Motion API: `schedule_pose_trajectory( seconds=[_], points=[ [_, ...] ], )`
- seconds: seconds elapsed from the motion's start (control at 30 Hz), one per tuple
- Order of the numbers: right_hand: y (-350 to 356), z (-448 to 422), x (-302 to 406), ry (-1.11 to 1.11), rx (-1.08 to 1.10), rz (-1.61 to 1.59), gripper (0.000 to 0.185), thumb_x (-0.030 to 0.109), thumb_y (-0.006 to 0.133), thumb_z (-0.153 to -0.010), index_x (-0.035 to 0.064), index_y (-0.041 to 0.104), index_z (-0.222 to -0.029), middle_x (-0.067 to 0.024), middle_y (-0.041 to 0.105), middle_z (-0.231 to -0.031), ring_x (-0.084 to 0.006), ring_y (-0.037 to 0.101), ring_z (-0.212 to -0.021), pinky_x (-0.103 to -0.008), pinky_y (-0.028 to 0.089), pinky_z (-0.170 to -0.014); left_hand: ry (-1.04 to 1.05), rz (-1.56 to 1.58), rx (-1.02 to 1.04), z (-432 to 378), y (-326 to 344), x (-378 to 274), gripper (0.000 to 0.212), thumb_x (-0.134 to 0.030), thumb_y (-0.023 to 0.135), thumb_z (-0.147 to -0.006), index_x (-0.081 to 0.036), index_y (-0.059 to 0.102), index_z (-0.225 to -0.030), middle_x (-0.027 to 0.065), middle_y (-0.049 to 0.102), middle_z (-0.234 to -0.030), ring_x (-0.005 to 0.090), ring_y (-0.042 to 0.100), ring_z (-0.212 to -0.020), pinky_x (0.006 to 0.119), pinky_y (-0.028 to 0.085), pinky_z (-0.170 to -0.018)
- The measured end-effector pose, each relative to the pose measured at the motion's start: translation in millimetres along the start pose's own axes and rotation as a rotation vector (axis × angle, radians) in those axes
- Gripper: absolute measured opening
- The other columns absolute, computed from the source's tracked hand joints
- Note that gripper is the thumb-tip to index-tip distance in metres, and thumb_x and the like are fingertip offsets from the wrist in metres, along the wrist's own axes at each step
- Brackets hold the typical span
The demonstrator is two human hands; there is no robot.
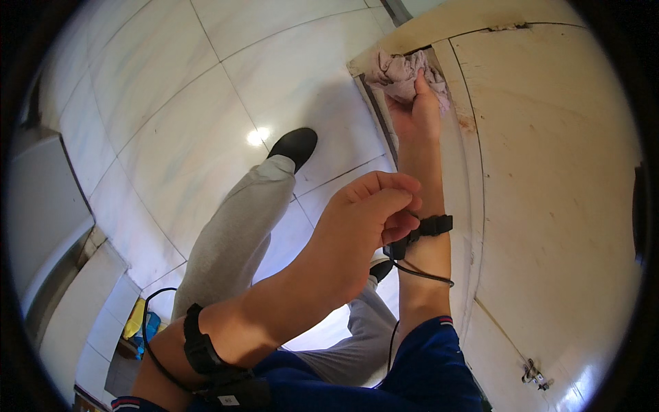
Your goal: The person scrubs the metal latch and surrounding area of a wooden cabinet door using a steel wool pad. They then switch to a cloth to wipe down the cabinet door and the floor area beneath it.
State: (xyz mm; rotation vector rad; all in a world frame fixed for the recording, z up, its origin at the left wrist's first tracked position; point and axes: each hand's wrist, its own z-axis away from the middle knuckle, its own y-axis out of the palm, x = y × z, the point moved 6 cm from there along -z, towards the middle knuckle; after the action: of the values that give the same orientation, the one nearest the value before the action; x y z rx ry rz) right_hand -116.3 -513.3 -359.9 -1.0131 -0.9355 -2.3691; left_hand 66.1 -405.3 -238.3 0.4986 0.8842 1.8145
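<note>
My right hand (419, 110) grips a crumpled, pale pinkish cloth (399, 74), thumb on top. The cloth lies against the upper corner of a worn, cream-coloured cabinet frame (458, 103), over a narrow recessed edge. Part of that corner is hidden behind the cloth and hand. My left hand (368, 211) hangs in front of my right forearm, its fingers loosely curled and slightly apart. Nothing shows between them, though the palm is turned partly away. A black strap with a cable circles each forearm.
The large cream cabinet panel (556, 170) fills the right side, with a small metal latch (535, 375) low down. Pale floor tiles (170, 87) spread to the left, under my black shoe (296, 147). Yellow and blue packages (144, 327) sit at lower left, below a grey-white appliance-like body (49, 206).
</note>
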Motion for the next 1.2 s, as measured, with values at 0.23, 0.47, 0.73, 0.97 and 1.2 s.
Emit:
schedule_pose_trajectory(
  seconds=[0.23,0.47,0.73,0.97,1.2],
  points=[
    [-101.3,87.9,8.1,-0.073,-0.038,-0.085,0.042,0.028,0.053,-0.098,0.0029,0.049,-0.132,-0.0113,0.053,-0.133,-0.0267,0.05,-0.124,-0.0421,0.042,-0.103,0.025,0.034,0.015,4.9,-1.5,0.5,0.016,-0.014,0.057,-0.092,-0.007,0.062,-0.106,0.0039,0.064,-0.097,0.0136,0.059,-0.085,0.028,0.047,-0.084],
    [-156.8,93.9,4.3,0.001,-0.164,-0.129,0.041,0.026,0.052,-0.099,0.0018,0.05,-0.131,-0.0113,0.053,-0.134,-0.0262,0.049,-0.125,-0.0428,0.041,-0.105,0.013,0.016,0.009,5.0,-1.2,0.1,0.016,-0.014,0.056,-0.093,-0.007,0.062,-0.106,0.004,0.063,-0.097,0.0136,0.059,-0.085,0.028,0.046,-0.084],
    [23.2,-8.0,-5.4,-0.058,0.147,-0.082,0.037,0.024,0.05,-0.1,0.0025,0.049,-0.13,-0.0114,0.056,-0.128,-0.0255,0.054,-0.118,-0.0418,0.045,-0.099,0.004,0.025,-0.028,2.8,-5.4,-5.5,0.016,-0.014,0.056,-0.094,-0.007,0.061,-0.107,0.0039,0.063,-0.097,0.0131,0.058,-0.085,0.028,0.046,-0.085],
    [-0.4,2.0,-11.2,-0.117,0.075,-0.106,0.042,0.028,0.053,-0.099,0.0017,0.048,-0.131,-0.0134,0.056,-0.127,-0.0274,0.055,-0.117,-0.0414,0.047,-0.097,-0.033,0.017,-0.037,3.5,-2.0,0.3,0.017,-0.014,0.056,-0.094,-0.008,0.061,-0.109,0.0034,0.064,-0.099,0.0123,0.059,-0.087,0.028,0.047,-0.086],
    [-45.2,36.7,-13.6,-0.067,-0.092,0.081,0.044,0.033,0.054,-0.098,0.0013,0.05,-0.129,-0.0106,0.059,-0.124,-0.0245,0.058,-0.113,-0.0391,0.049,-0.091,0.001,0.01,0.011,4.6,-3.4,-1.1,0.017,-0.015,0.055,-0.095,-0.008,0.061,-0.109,0.0038,0.063,-0.099,0.0124,0.059,-0.087,0.028,0.048,-0.087]
  ],
)
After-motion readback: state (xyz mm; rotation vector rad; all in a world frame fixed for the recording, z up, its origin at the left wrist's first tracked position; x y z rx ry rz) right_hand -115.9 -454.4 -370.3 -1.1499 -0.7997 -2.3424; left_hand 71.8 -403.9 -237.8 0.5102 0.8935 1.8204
